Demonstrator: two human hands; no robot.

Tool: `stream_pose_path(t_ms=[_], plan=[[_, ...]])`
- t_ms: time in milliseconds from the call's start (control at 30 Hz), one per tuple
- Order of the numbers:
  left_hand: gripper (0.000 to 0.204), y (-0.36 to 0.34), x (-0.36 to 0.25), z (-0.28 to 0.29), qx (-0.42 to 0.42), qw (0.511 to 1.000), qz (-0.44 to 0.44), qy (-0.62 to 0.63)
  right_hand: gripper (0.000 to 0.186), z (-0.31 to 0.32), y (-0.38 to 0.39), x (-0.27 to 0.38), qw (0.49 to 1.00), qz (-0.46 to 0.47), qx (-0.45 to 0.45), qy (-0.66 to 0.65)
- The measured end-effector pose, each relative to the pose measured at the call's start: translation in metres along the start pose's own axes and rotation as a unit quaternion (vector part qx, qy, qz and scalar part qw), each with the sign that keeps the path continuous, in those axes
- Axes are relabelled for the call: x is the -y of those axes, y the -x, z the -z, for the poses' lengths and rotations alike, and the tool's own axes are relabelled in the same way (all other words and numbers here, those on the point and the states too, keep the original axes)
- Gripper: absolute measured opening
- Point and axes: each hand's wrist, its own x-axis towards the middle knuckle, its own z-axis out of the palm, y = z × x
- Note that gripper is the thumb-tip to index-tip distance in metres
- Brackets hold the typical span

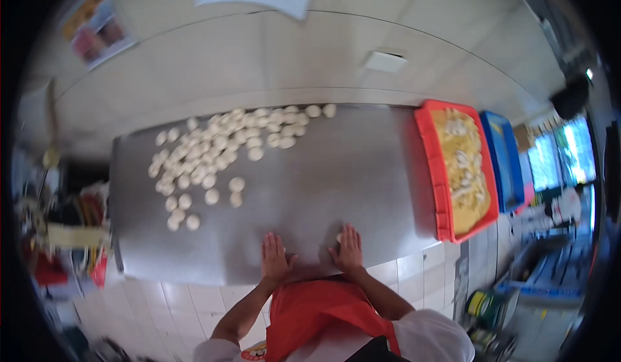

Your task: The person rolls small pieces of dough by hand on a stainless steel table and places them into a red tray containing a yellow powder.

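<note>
My left hand (276, 260) lies palm down near the front edge of the steel table (343, 174), fingers stretched out and thumb spread to the right. To its right my right hand (348, 253) is also flat, fingers pointing away from me. A small pale piece of dough (338, 238) peeks out beside its fingers; how much of it lies beneath the hand is hidden. What is under my left palm, if anything, I cannot make out. Many small round dough balls (217, 145) are scattered over the far left of the table, beyond both hands.
On the table's right end stands a red plastic crate (442, 197) holding yellowish powder with pale pieces on top. A blue crate (510, 174) sits beyond it. A tiled wall (317, 52) runs along the back. Cluttered goods (71, 233) stand left of the table.
</note>
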Motion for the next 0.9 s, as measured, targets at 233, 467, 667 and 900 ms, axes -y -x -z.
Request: stream_pose_path(t_ms=[233,467,667,900], plan=[[0.097,-0.176,-0.042,0.048,0.056,0.989,-0.053,-0.126,0.085,0.065,-0.206,0.027,0.991,-0.097,0.031,0.084],[0.091,-0.24,-0.041,0.041,-0.084,0.987,-0.005,-0.135,0.079,0.045,-0.277,0.015,0.996,-0.075,-0.047,0.001],[0.067,-0.104,-0.007,0.028,-0.01,0.994,-0.094,-0.056,0.061,0.045,-0.118,0.043,0.999,-0.049,0.023,0.005],[0.027,-0.092,-0.027,0.016,0.15,0.674,0.177,0.701,0.035,0.003,-0.04,-0.005,0.48,-0.254,-0.036,-0.839]])
